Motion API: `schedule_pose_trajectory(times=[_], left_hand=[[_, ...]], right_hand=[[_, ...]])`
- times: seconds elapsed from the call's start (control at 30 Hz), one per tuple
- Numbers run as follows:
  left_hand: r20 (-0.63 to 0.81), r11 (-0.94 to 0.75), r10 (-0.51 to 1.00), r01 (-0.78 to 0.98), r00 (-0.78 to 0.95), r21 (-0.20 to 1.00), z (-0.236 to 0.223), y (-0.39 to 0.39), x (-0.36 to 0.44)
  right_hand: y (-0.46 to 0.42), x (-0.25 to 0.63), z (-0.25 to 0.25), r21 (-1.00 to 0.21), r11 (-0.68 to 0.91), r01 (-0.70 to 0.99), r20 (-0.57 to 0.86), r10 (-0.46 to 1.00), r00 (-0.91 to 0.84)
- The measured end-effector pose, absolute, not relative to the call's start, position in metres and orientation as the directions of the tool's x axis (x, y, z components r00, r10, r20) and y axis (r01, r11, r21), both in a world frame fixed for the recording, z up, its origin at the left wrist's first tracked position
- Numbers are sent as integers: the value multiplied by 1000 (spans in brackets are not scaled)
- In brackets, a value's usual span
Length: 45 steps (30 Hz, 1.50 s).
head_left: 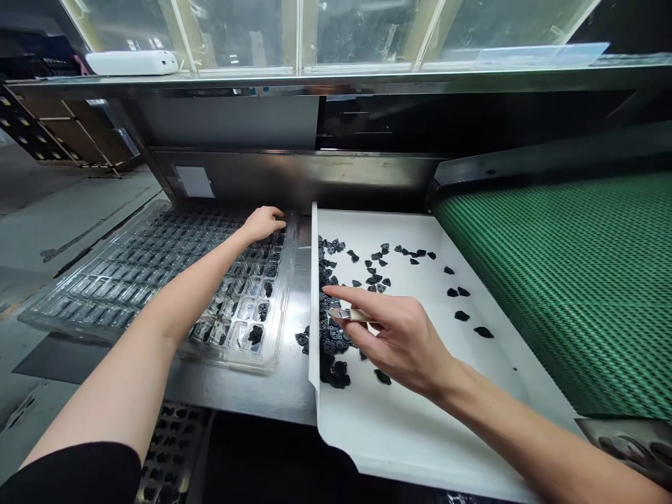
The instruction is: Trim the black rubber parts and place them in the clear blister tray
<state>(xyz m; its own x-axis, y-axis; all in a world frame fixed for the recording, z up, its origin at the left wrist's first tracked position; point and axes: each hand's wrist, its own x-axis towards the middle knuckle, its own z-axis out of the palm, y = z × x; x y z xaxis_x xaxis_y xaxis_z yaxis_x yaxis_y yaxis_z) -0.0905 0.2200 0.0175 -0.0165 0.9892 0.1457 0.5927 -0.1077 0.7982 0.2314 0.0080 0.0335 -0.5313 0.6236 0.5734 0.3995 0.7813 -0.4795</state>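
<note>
Holding the left hand (265, 224) at the far corner of the clear tray (265, 360), just left of the white tray (420, 434), with fingers bent; cannot tell if pinching a part or only touching the cells. Gripping a small pale tool (344, 316), kind unclear, in the right hand (399, 325) above the white tray's left half, with forefinger stretched toward the black parts (332, 339) heaped along its left wall.

Might lift two parts at once, because of so much overlapping in that heap. Might jolt filled cells in the clear tray by dipping the left forearm (202, 276) too low across it. Might lose the stray parts (303, 339), just outside the white tray's left wall on the metal bench (246, 395), through a careless sweep. Might scuff a part by pressing hard with the tool.

No brand to be read on the white box (132, 63), beyond the white tray and to its left; no legible words on the paper label (194, 182) below that box
</note>
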Motion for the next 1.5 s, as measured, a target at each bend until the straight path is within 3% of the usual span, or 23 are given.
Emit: schedule_pose_trajectory(times=[0.13,0.2,0.33,0.47,0.67,1.1,1.2,1.3,1.5], left_hand=[[134,-110,991,479,-17,871,30,192,-80],[94,-102,995,329,40,939,37,165,-66],[-1,32,950,-92,314,995,44,101,-21],[-3,137,871,-237,491,962,46,52,21],[11,164,869,-310,495,937,49,28,40],[121,10,908,-311,400,950,41,18,49],[163,-22,911,-348,380,937,33,22,43],[226,-74,895,-371,385,926,24,22,36],[263,-44,871,-467,415,883,13,18,30]], right_hand=[[8,232,35,-444,812,378,623,583,-521],[7,231,37,-450,819,355,638,573,-515],[5,229,43,-499,806,319,671,592,-446],[6,228,45,-600,759,255,677,651,-344],[10,229,43,-686,683,251,606,727,-322],[14,228,36,-620,746,242,655,663,-363],[16,231,38,-559,796,233,727,605,-324],[18,234,42,-422,869,258,825,486,-289],[25,239,42,-149,939,311,880,269,-392]])
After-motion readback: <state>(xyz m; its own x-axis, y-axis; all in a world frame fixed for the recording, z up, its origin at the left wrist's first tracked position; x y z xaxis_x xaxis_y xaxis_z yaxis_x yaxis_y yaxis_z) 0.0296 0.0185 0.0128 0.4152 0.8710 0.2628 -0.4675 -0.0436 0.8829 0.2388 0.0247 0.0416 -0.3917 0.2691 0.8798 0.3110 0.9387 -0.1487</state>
